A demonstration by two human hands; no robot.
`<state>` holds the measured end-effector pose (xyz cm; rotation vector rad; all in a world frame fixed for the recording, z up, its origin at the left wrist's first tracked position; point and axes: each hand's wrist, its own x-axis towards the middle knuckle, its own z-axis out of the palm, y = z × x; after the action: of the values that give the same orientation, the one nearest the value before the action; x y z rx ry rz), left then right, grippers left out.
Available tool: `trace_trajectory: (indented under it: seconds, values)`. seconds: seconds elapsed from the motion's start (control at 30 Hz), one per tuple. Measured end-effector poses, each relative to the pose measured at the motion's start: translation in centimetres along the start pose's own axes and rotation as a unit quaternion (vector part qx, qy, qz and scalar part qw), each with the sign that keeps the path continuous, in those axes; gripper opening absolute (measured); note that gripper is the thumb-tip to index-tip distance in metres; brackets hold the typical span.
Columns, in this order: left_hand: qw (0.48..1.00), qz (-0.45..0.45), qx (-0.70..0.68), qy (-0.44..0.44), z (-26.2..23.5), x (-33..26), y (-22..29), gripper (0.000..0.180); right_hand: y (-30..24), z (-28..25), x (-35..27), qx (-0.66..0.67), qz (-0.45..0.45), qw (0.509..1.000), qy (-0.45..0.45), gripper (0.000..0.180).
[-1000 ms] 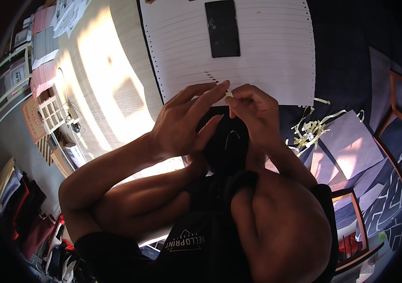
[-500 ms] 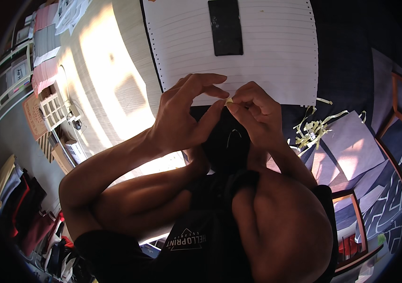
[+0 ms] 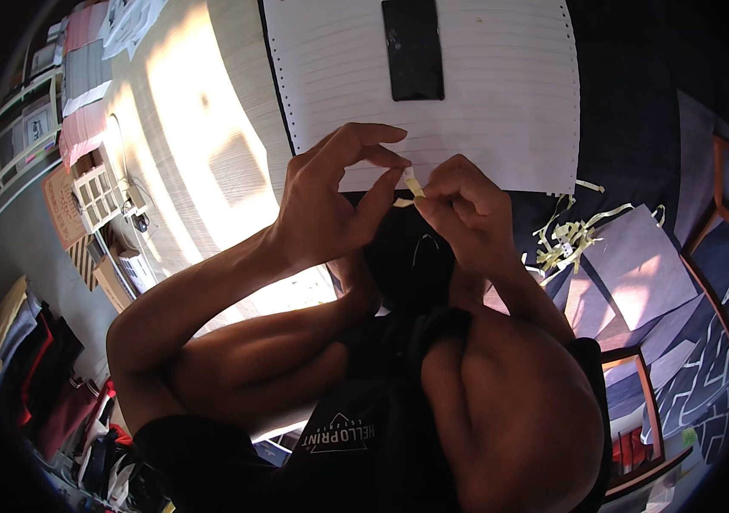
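Observation:
A narrow pale yellow and white paper strip [image 3: 413,184] is stretched between my two hands, just over the near edge of the lined paper [image 3: 510,111]. My left hand [image 3: 322,201] pinches its upper, white end between thumb and a fingertip. The other end sits in the pinch of my right hand [image 3: 471,209], whose remaining fingers are curled in. A short tail of strip shows below, beside the right fingertips. A black phone [image 3: 414,51] lies on the lined paper, beyond both hands.
Tangled pale yellow strips [image 3: 568,242] lie to the right, next to grey sheets [image 3: 638,265]. Wooden frame pieces [image 3: 719,282] stand at far right. A sunlit mat [image 3: 202,94], a white grid rack [image 3: 98,198] and piled clothes [image 3: 57,368] are on the left.
My fingertips have drawn slightly apart, and more of the paper strip now shows between them. A tail of it has come into view below.

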<state>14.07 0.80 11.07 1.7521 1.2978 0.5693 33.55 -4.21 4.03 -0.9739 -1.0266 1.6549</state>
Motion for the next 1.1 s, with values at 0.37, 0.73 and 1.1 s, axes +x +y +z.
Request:
trace_trajectory:
  seconds: [0.37,0.73,1.1]
  values:
    - [0.995,0.002,0.040,0.093,-3.5,2.0,-2.4,0.035,-1.1,-3.1,-1.5,-0.093,-0.021,0.975,-0.203,0.008]
    - [0.981,0.084,0.043,0.169,-9.4,4.4,1.9,0.042,8.4,2.3,-3.4,-0.530,0.115,0.735,-0.406,0.040]
    - [0.964,0.228,0.070,0.117,-9.6,3.1,6.0,0.055,-5.8,-0.4,5.5,-0.031,0.065,0.985,-0.160,0.023]
